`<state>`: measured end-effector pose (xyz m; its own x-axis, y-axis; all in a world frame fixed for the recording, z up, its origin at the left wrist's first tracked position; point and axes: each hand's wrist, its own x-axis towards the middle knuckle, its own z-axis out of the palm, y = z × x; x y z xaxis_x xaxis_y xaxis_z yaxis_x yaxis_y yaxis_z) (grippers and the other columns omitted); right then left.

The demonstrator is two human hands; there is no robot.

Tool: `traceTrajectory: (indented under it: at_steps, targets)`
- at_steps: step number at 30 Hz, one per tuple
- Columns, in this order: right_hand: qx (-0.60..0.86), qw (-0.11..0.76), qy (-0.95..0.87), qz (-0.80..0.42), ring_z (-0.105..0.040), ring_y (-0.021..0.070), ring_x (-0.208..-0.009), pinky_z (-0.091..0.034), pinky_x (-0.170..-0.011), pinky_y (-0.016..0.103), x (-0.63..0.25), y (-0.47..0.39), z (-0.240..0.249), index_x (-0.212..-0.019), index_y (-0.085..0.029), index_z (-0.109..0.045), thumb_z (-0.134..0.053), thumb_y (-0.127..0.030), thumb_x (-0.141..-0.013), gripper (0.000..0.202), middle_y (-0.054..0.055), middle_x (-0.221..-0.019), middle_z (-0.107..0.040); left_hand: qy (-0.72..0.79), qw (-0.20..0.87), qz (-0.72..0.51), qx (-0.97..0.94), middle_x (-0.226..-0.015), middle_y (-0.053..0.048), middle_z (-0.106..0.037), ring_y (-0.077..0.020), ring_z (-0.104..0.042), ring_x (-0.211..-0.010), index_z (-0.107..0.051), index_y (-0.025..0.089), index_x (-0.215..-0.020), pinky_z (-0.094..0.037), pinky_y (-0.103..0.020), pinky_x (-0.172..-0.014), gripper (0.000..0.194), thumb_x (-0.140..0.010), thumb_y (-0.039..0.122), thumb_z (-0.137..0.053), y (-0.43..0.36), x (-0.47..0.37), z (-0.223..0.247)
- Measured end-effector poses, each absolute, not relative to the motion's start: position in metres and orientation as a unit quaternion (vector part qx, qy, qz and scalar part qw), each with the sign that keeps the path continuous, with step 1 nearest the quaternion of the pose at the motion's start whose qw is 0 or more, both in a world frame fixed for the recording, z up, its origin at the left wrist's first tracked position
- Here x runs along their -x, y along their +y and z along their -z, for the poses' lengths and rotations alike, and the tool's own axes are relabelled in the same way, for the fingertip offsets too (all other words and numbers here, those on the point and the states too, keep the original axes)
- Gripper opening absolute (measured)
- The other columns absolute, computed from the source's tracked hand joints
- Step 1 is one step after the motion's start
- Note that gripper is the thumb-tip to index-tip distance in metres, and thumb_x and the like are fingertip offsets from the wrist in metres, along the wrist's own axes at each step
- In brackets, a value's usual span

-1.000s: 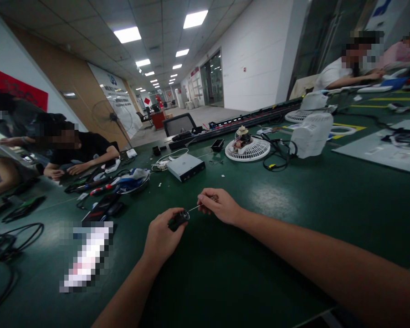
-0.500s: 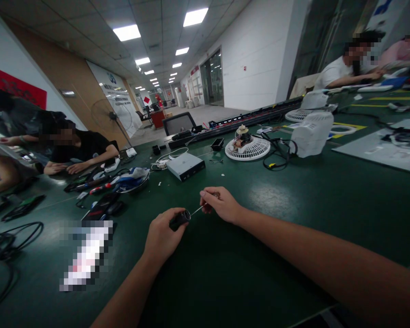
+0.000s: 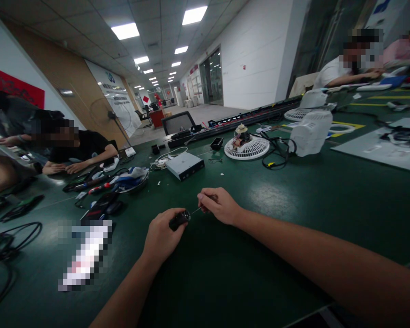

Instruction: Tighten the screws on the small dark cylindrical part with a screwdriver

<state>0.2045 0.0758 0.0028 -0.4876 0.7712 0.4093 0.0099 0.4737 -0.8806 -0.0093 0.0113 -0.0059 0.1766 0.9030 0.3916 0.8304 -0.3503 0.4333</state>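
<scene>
My left hand [image 3: 163, 232] is closed around a small black cylindrical part [image 3: 179, 220], its round open-looking end turned toward the right. Across from it, my right hand [image 3: 219, 206] grips a thin screwdriver [image 3: 213, 197] by its handle, mostly hidden by the fingers. The slim metal shaft points down and left at the end of the black part; whether the tip touches it I cannot tell. Both hands are just above the green tabletop [image 3: 246, 264].
Beyond my hands stand a grey box-shaped drive [image 3: 185, 166], a white fan grille with a motor [image 3: 247, 148] and a white plastic housing [image 3: 310, 134]. Cables and tools lie left, near a blurred bright phone-like object [image 3: 87, 255]. Other people [image 3: 78, 150] sit around the table.
My right hand has shifted slightly left, and less of the screwdriver's shaft shows. My left hand keeps its hold on the black part, almost unmoved.
</scene>
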Motion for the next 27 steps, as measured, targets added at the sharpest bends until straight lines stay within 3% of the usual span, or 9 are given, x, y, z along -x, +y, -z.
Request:
traceTrajectory:
  at_steps: [4, 12, 27]
  targets:
    - [0.250, 0.442, -0.694, -0.511, -0.057, 0.0123, -0.055, -0.045, -0.053, 0.024, -0.2027, 0.0793, 0.0002, -0.074, -0.016, -0.058, -0.048, -0.043, -0.094, 0.035, 0.000, -0.061, -0.058, 0.565, 0.057, -0.299, -0.767, -0.106, -0.003, -0.073, -0.0222, -0.069, -0.097, -0.067, 0.025, -0.110, -0.055, -0.040, -0.088, 0.032, -0.078, 0.020, -0.069, 0.0118, 0.0083, 0.0057]
    - [0.268, 0.438, -0.707, -0.486, -0.056, 0.0121, -0.055, -0.045, -0.055, 0.024, -0.2046, 0.0788, -0.0021, -0.070, -0.016, -0.058, -0.048, -0.042, -0.094, 0.036, -0.001, -0.059, -0.056, 0.548, 0.047, -0.297, -0.780, -0.107, -0.003, -0.073, -0.0229, -0.069, -0.099, -0.067, 0.026, -0.109, -0.055, -0.041, -0.089, 0.031, -0.079, 0.020, -0.068, 0.0106, 0.0071, 0.0040]
    - [0.285, 0.426, -0.792, -0.331, -0.049, 0.0113, -0.055, -0.035, -0.056, 0.025, -0.2064, 0.0707, -0.0089, -0.069, -0.017, -0.058, -0.043, -0.035, -0.097, 0.036, -0.002, -0.059, -0.053, 0.538, 0.046, -0.290, -0.790, -0.110, -0.004, -0.073, -0.0235, -0.068, -0.102, -0.068, 0.026, -0.111, -0.054, -0.044, -0.093, 0.032, -0.080, 0.019, -0.066, 0.0103, 0.0052, 0.0001]
